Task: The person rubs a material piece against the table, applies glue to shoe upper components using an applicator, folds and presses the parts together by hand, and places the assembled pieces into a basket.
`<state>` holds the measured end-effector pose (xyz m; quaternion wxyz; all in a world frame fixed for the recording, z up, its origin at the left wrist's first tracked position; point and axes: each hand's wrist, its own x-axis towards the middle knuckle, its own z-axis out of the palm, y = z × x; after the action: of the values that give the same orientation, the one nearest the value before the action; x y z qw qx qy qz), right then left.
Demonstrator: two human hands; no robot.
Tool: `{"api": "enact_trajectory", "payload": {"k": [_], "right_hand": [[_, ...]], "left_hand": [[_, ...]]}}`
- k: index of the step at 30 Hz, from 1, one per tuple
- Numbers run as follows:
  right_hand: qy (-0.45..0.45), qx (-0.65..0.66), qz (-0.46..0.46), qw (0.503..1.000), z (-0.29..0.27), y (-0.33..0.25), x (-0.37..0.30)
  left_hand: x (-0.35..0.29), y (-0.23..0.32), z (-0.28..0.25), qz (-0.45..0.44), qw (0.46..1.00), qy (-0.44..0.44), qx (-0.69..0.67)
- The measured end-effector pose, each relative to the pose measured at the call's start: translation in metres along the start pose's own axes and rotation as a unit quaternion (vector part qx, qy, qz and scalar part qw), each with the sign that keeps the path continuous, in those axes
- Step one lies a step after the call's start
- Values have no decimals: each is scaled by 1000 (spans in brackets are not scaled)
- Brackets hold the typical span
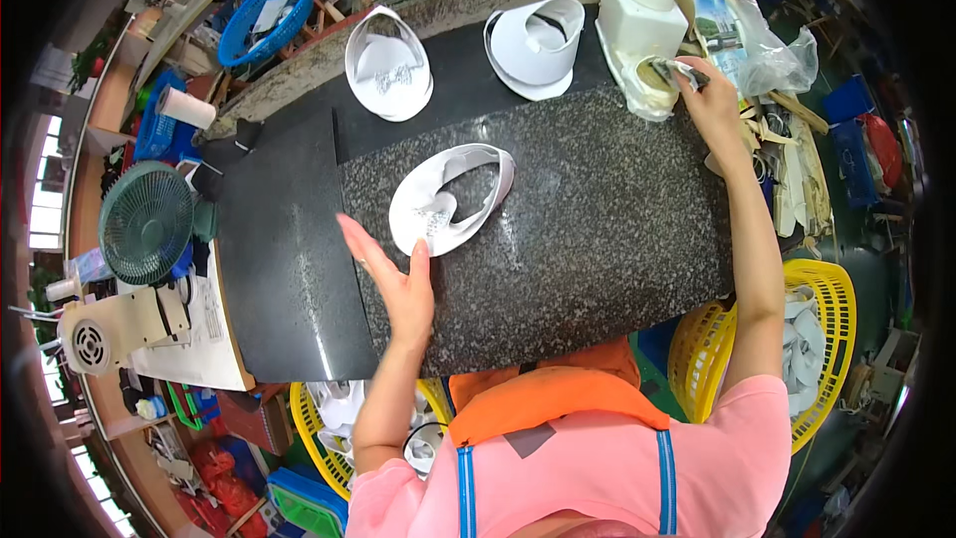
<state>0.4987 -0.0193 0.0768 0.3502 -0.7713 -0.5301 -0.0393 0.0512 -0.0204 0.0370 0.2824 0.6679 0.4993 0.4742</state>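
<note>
My left hand (401, 289) is open, thumb and fingers spread, just below a white looped piece (410, 201) that looks like a shoe upper. The thumb tip is at its lower edge; I cannot tell whether it touches. At the far right, my right hand (713, 108) is closed around a small brush (689, 73). The brush's tip is at the mouth of a white glue pot (637, 100) smeared with yellowish paste. Two similar white pieces stand at the back, a left one (380, 90) and a right one (531, 55).
A speckled dark slab (578, 229) covers the table, beside a black mat (284, 239). A white bottle with a spout (642, 15) stands behind the pot. Yellow baskets (836, 339) hold white pieces below the table. A green fan (146, 221) is at left.
</note>
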Motion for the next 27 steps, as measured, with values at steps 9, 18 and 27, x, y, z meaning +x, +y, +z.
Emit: {"api": "enact_trajectory", "payload": {"k": [9,18,27], "right_hand": [[-6,-46,-83,996,-3,-4,-7],[-4,-227,-131,965,-7,2,-27],[-257,425,85,864,-1,-118,-95]], "left_hand": [[59,4,-38,409,752,-381,349],[16,-9,1,481,823,-219,208],[-13,-25,7,401,864,-223,205]]}}
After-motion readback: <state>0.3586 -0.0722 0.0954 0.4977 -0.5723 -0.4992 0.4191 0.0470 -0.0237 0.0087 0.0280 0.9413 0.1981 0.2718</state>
